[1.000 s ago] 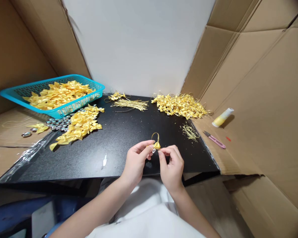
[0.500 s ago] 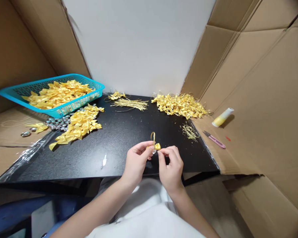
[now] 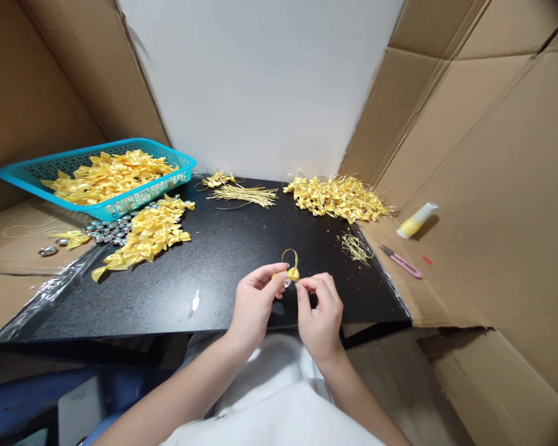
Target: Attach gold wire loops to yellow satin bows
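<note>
Left hand (image 3: 255,303) and right hand (image 3: 322,311) pinch a yellow bow (image 3: 293,274) between them, above the counter (image 3: 214,266) near its front edge. Gold loop (image 3: 296,256), narrow a half-second earlier, now shows round.

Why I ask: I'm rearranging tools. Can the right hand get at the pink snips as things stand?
Probably yes: bare tabletop mostly separates the right hand from the pink snips, and the scraps nearby lie low. It would likely have to release the yellow bow first.
</note>
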`<state>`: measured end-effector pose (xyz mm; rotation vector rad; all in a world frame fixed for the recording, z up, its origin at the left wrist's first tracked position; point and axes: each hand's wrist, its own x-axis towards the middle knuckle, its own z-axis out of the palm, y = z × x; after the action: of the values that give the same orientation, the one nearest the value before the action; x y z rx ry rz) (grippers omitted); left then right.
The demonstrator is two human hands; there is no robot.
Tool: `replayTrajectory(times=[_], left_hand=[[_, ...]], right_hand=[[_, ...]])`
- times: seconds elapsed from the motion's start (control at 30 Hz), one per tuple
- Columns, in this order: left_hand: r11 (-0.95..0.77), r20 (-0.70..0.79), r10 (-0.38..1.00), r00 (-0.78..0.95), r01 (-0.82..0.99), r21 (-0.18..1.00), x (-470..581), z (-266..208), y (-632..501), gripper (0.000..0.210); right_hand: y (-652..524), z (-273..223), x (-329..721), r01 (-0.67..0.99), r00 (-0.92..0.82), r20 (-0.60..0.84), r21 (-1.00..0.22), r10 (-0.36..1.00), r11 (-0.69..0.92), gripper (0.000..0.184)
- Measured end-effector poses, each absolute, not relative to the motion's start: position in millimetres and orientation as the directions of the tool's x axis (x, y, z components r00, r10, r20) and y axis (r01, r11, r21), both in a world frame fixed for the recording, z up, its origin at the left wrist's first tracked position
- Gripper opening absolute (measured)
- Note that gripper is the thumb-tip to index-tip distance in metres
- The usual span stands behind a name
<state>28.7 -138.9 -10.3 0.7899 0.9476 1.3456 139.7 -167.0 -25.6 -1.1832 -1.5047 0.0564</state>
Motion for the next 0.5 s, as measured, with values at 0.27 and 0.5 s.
replayTrajectory(times=[0.27,0.5], left_hand=[[0.068,-0.08,0.997,-0.014,-0.384,0.921,28.2,-11.4,-139.7,0.02],[0.07,-0.074,0.997,0.002,-0.383,0.921,28.8,-9.5,-139.7,0.018]], right_hand=[[-167.5,-24.1,139.6,0.63,0.175,0.716,-0.609,0.675,0.482,0.016],[-166.7,-24.7,137.8,0.612,0.188,0.71,-0.625,0.678,0.485,0.016]])
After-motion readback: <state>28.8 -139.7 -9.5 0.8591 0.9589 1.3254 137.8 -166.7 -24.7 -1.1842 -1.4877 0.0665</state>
